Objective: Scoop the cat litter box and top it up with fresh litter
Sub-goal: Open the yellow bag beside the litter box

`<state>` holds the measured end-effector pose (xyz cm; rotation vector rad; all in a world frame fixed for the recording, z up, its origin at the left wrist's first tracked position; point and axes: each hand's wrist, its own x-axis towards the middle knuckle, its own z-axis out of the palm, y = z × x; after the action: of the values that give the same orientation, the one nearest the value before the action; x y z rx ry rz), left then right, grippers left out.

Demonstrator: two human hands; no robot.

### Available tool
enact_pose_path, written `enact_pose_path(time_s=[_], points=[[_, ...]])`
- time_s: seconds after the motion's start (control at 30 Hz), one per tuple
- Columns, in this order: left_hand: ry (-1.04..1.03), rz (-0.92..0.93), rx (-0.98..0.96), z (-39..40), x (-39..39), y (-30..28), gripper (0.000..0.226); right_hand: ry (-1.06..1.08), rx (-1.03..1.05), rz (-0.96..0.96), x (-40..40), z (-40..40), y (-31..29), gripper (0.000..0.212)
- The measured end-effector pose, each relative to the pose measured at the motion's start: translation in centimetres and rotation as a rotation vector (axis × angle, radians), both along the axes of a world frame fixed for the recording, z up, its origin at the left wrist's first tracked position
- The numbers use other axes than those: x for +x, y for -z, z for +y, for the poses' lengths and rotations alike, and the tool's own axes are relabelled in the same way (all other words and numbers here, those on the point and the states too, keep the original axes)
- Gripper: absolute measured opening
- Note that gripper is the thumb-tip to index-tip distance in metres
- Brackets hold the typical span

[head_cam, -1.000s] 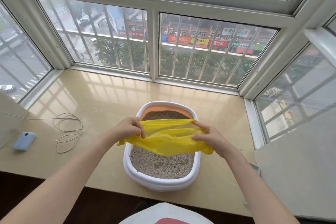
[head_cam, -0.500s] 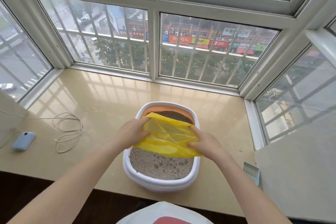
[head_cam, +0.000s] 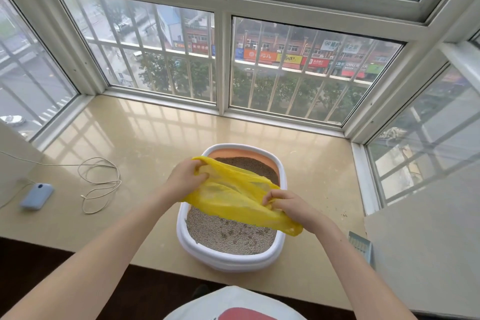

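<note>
Yellow bag pinched by both hands, left hand raised, right hand lower

1. The yellow bag covers the middle of the litter, so that stretch can't be read.
2. Fingertips of the left hand and right hand are buried in the bag's folds.
3. The white sack is cut by the bottom edge.
4. The scoop sits half behind the wall panel.
5. The cable runs off the left edge.

A home's bay window high above a shop-lined street, with a litter box on the sill.
</note>
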<state>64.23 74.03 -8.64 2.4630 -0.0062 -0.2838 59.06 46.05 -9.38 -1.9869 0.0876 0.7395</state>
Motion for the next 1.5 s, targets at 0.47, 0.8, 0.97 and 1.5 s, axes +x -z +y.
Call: enact_pose_path(time_s=[0.47,0.8,0.97,1.5], points=[[0.288,0.068,0.507,-0.3,-1.0,-0.3,0.041,-0.187,-0.525,-0.092,0.4,-0.5,2.1,0.091],[-0.258,0.132,-0.368,-1.6,-0.2,0.8,0.056,0.614,0.26,-0.07,0.7,0.1,2.5,0.042],[-0.503,0.384,-0.808,-2.0,-0.6,0.1,0.013,0.895,0.947,0.253,1.4,0.9,1.4,0.034],[0.108,0.324,0.14,-2.7,-1.0,6.6,0.084,0.338,-0.086,0.056,-0.1,0.0,7.4,0.102]])
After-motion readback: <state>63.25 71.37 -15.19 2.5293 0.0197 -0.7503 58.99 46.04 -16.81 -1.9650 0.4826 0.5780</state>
